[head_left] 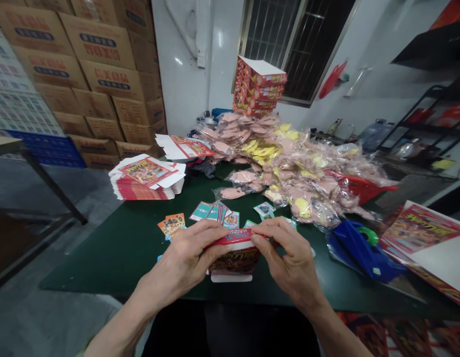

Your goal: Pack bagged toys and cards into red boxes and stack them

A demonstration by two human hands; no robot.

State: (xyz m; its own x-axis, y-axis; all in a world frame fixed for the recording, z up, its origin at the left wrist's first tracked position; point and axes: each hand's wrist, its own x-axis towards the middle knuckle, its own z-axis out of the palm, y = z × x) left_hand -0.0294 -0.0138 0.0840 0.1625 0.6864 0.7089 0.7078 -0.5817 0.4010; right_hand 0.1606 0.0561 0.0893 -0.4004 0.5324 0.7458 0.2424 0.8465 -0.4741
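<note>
Near the front edge of the table, both hands grip a red printed cardboard box (235, 261) with a white flap at its near lower end. My left hand (190, 248) pinches its left upper edge between thumb and fingers. On the right upper edge, my right hand (285, 248) holds on the same way. What the box contains is hidden. Just beyond it lie teal-backed cards (211, 212), fanned out. Orange cards (172, 224) rest beyond my left hand, and a few green-edged cards (265, 209) lie beyond my right hand.
A heap of pink and yellow plastic-wrapped pieces (282, 158) covers the table's back right. Flattened boxes (146, 176) lie back left, and a blue tape dispenser (367, 253) stands right beside a large printed box (427, 233). Filled boxes (257, 87) are stacked behind the heap.
</note>
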